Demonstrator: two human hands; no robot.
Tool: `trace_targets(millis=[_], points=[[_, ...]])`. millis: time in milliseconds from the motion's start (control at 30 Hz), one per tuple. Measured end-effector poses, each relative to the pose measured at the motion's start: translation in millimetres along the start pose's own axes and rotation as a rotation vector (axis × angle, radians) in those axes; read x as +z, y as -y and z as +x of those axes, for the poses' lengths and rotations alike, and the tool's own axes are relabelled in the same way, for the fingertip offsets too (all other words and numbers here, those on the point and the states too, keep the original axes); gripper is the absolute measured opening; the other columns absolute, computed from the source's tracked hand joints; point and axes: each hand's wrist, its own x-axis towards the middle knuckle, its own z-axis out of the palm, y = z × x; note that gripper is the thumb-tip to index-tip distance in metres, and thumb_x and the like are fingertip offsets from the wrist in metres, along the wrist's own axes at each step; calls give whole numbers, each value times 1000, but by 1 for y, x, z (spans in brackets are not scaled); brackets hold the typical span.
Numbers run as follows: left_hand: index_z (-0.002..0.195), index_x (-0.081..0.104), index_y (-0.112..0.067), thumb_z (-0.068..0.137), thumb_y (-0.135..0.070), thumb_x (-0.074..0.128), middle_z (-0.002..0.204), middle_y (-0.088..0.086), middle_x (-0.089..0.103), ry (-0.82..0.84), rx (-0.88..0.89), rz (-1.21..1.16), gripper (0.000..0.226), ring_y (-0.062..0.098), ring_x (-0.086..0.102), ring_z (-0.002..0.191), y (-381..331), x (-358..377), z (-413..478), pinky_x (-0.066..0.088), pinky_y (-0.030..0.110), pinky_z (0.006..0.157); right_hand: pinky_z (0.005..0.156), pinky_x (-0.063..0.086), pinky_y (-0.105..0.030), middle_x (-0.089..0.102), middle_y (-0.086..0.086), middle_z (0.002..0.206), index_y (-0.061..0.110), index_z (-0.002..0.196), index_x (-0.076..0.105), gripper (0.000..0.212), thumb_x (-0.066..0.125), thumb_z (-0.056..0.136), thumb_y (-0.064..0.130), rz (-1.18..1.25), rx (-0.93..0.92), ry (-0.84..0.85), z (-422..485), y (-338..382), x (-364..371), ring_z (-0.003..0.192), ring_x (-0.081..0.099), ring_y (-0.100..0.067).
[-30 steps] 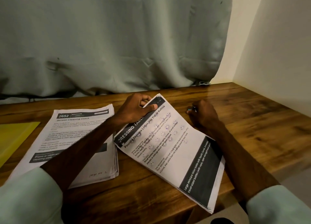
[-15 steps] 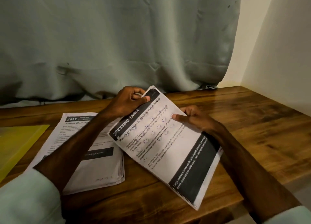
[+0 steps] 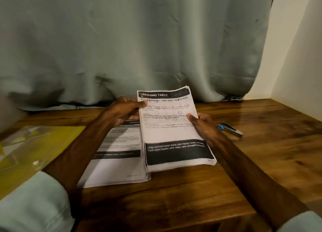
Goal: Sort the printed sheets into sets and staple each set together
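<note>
Pale green sleeves, left (image 3: 31, 202) and right (image 3: 299, 223), at the bottom corners, with my forearms reaching forward over the wooden table (image 3: 191, 202). A flat stack of printed sheets (image 3: 118, 167) lies on the table under my left forearm, black band across its middle, text blurred. To its left is a yellow plastic folder (image 3: 40, 144), flat on the table.

The DRESSING TABLE set (image 3: 174, 132) is held up in front of me, several sheets thick, tilted back, black header on top and black block near the bottom. Its lower left corner overlaps the flat stack in view; can't tell if the bottom edge touches anything.

My left hand (image 3: 122, 112) pinches the set's left edge, thumb on the front by the title line, fingers behind. My right hand (image 3: 203, 125) grips the right edge mid-height, thumb on the front, fingers behind.

The stapler (image 3: 230, 129), dark with a blue end, lies on the table just right of my right hand, not touched. Behind everything hangs a grey-green curtain (image 3: 139, 40), with a cream wall (image 3: 296, 57) at right.
</note>
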Motion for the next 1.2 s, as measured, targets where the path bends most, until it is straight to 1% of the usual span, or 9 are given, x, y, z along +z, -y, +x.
trace_targets(millis=[167,233,333,500,600,667,767,967,1200], points=[[113,74,-6,91,-7,73,104,10,78,-27,20,79,22,17,77,82,10,-17,-36,63,27,67,79,63,-41,76,-13,108,3,111,71,22,55,105,18,96,6,-48,-1,13,46,90,76,-30],[110,73,-3,91,-3,73,105,12,77,-102,63,96,19,17,76,76,8,-30,-48,64,29,72,83,62,-44,74,-16,114,-2,115,69,23,54,105,12,108,24,-29,0,21,67,94,74,-33],[115,71,2,90,-4,75,107,15,76,-237,109,178,26,25,75,82,3,-59,-61,63,38,82,69,63,-34,72,-16,115,-3,120,67,24,54,100,0,127,51,65,-6,38,96,83,74,-26],[112,73,5,93,-10,74,105,14,75,-338,91,310,25,23,75,78,5,-112,-82,63,39,83,92,60,-45,76,-17,110,-1,110,74,22,71,88,-2,-78,-63,139,-12,47,129,91,76,-27],[110,74,7,91,-9,76,105,17,76,-362,84,414,24,27,73,86,18,-130,-89,61,39,85,88,61,-49,78,-16,97,-3,97,76,19,82,81,4,-213,-72,118,-17,39,142,88,76,-31],[101,76,6,88,-10,79,98,14,76,-391,71,524,21,26,72,84,30,-138,-95,59,33,75,85,62,-51,78,-16,91,-6,91,76,23,87,77,7,-282,-85,117,-22,31,150,88,76,-35],[97,79,0,82,-16,85,102,12,78,-406,46,721,23,25,73,91,48,-141,-100,60,40,84,66,63,-33,78,-11,86,-3,82,75,18,89,75,7,-496,-163,107,-28,16,161,70,75,-16],[111,78,-9,83,-27,84,121,5,73,-418,31,897,33,23,68,105,71,-131,-103,49,29,79,55,38,-27,71,-8,77,5,78,72,29,93,70,24,-784,-236,7,-30,-8,166,68,64,-21],[117,75,-17,87,-36,79,125,4,72,-458,30,932,36,26,62,120,65,-121,-104,44,39,106,56,46,-25,73,4,84,13,87,79,14,87,79,21,-802,-299,-24,-41,-1,158,63,63,-9]])
